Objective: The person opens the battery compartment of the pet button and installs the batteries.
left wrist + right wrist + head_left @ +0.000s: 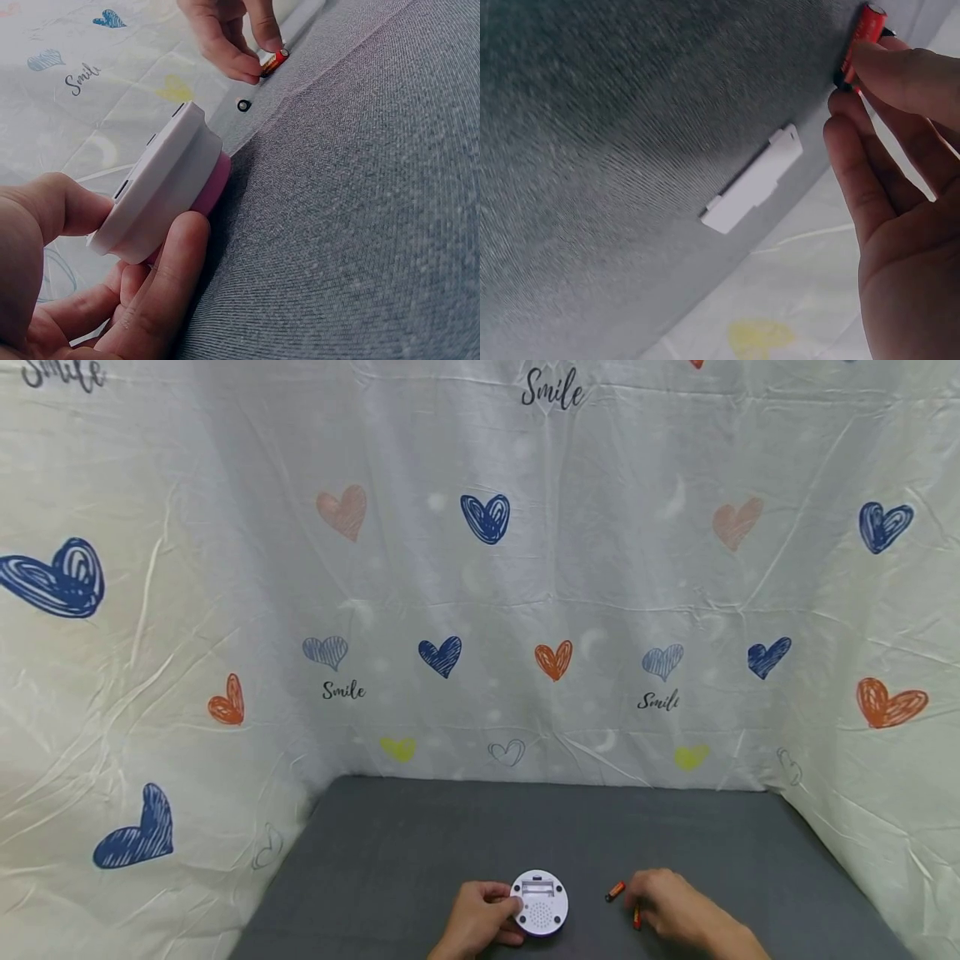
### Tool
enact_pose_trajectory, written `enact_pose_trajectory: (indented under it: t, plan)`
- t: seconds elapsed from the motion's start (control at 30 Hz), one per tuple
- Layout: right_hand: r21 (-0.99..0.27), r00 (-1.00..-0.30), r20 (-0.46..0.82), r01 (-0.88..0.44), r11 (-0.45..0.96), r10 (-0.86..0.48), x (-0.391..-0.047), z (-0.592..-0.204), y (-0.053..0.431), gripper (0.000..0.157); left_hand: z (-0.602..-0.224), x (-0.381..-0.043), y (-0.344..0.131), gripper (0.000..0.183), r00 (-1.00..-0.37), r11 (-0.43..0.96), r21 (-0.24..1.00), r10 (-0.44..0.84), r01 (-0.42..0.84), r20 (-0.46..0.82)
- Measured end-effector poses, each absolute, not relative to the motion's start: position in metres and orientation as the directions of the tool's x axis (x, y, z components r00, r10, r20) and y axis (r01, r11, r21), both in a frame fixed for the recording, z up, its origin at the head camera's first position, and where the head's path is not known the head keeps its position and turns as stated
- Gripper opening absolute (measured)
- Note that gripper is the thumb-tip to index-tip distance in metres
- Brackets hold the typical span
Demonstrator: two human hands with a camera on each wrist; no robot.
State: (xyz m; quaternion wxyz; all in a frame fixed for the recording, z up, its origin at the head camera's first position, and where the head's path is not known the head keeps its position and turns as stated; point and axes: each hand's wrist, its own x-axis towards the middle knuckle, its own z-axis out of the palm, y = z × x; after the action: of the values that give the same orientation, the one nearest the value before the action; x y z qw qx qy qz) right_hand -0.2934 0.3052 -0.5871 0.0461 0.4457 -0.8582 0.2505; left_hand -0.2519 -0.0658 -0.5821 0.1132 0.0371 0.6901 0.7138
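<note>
My left hand (483, 917) grips a round white device (542, 917) by its left edge, thumb on top and fingers beneath. The face turned up has a battery compartment, uncovered, with small holes below it and dark feet around the rim. In the left wrist view, its far side shows a pink base (215, 182). To the right, my right hand (671, 906) pinches a red-and-black battery (862, 41) between thumb and fingers, just over the table. Left of that hand a second battery (615, 891) lies on the table, end-on in the left wrist view.
A white battery cover (754, 180) with small tabs lies on the grey table (420, 843), near the right hand in the right wrist view. Behind and beside the table hangs a white cloth (465, 585) printed with hearts and "Smile".
</note>
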Motion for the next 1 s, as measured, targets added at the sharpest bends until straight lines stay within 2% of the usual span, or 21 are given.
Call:
enact_pose_trajectory:
  t: [0.07, 0.3, 0.47, 0.8, 1.0]
  plan:
    - [-0.404, -0.602, 0.302, -0.783, 0.473, -0.739, -0.293, -0.591, 0.305, 0.041, -0.582, -0.251, -0.066, 0.026, -0.972, -0.020, 0.993, 0.211, -0.113, -0.106]
    - [-0.386, -0.648, 0.267, -0.750, 0.537, -0.713, -0.272, -0.561, 0.288, 0.028, -0.582, -0.251, -0.065, 0.026, -0.972, -0.021, 0.993, 0.205, -0.116, -0.110]
    - [-0.406, -0.699, 0.217, -0.699, 0.588, -0.681, -0.267, -0.555, 0.284, 0.026, -0.582, -0.252, -0.065, 0.026, -0.973, -0.017, 0.992, 0.200, -0.124, -0.118]
    - [-0.412, -0.731, 0.204, -0.667, 0.621, -0.651, -0.264, -0.546, 0.281, 0.026, -0.582, -0.252, -0.066, 0.025, -0.973, -0.022, 0.993, 0.204, -0.118, -0.111]
    - [-0.366, -0.758, 0.201, -0.646, 0.670, -0.621, -0.265, -0.529, 0.276, 0.023, -0.583, -0.253, -0.066, 0.026, -0.973, -0.025, 0.993, 0.204, -0.119, -0.111]
